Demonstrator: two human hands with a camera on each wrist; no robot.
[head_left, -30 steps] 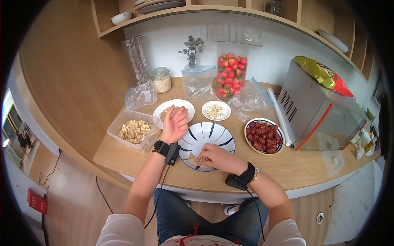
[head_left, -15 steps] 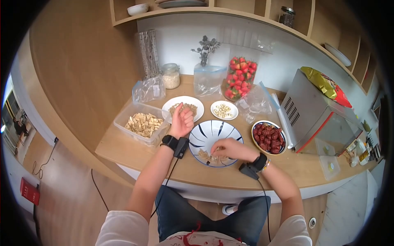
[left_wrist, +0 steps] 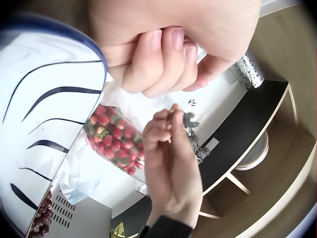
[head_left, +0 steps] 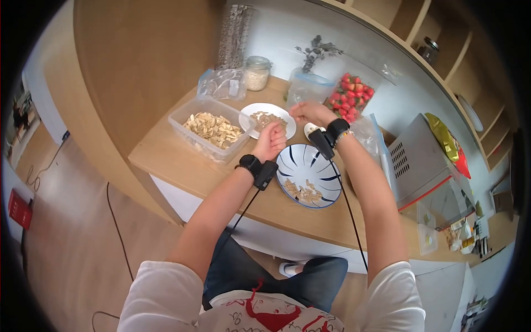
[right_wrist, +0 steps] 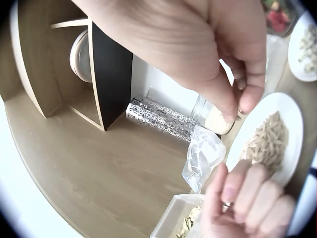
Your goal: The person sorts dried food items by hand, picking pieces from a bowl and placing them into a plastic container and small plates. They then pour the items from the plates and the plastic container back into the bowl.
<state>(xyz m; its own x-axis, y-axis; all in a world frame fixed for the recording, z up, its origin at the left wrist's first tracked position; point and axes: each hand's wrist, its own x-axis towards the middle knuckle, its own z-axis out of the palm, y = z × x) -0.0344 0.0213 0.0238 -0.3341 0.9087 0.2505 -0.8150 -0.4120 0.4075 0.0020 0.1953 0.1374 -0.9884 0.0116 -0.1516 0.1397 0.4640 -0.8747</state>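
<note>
My left hand has its fingers curled toward the palm, between the plate of pale slices and the blue-striped plate; whatever lies inside its palm is hidden. My right hand is raised at the right end of the slice plate. In the left wrist view my right hand pinches a small brown piece between thumb and fingers. Several flat pieces lie in the lower part of the striped plate. The slice plate also shows in the right wrist view, beside the left hand's curled fingers.
A clear box of dried slices stands at left. Behind are a plastic bag, a jar and strawberries. The right arm partly covers a small white dish. A grey appliance stands at right.
My right hand has left the striped plate and moved up toward the slice plate. My left hand's fingers are curled in more. The head view has turned and tilted.
</note>
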